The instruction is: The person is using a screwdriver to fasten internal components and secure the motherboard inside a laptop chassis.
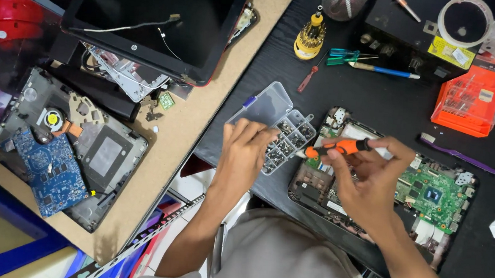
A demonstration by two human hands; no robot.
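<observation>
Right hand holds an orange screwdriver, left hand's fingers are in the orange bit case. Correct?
Not quite. In the head view the left hand has its fingers in the clear screw box, not the orange bit case. The right hand does hold the orange screwdriver.

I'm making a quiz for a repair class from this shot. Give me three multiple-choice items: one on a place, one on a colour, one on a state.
1. Where are the left hand's fingers?
A. in the clear screw organizer
B. on the roll of tape
C. on the blue circuit board

2. What colour is the handle of the screwdriver in the right hand?
A. green
B. orange
C. purple

3. How is the laptop base under the right hand?
A. closed
B. boxed
C. opened, green board exposed

Answers: 1 A, fingertips rest among its compartments. 2 B, the gripped handle is orange. 3 C, the mainboard shows.
</observation>
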